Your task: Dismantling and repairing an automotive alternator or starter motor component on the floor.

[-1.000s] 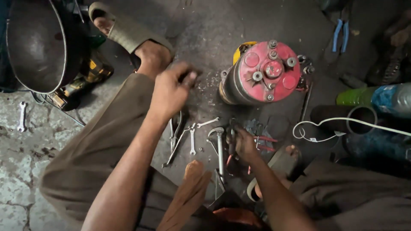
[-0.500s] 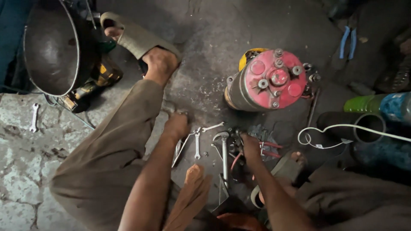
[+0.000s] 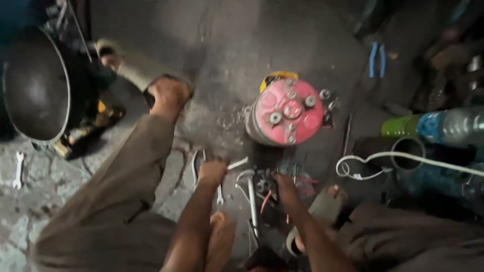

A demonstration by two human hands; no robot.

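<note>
Our hands down among the wrenches (image 3: 222,176)
Left hand (image 3: 212,173) and right hand (image 3: 282,185) blur over them; grip we can't tell.

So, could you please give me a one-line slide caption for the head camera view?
Left hand and right hand reach into spanners on the floor, below a red-capped motor.

The floor (image 3: 282,45) is rough, matt concrete, stained dark. The motor (image 3: 290,113) has a painted red end, matt and scuffed, with bare metal bolts. The spanners (image 3: 220,194) under the left hand (image 3: 212,172) are dull grey metal, as is the spanner (image 3: 18,169) lying apart. The pan (image 3: 33,85) is dark, faintly shiny metal. The trousers (image 3: 121,201) are matt cloth. The cable (image 3: 383,158) is smooth white plastic. The pliers (image 3: 377,58) have glossy blue grips.
</note>
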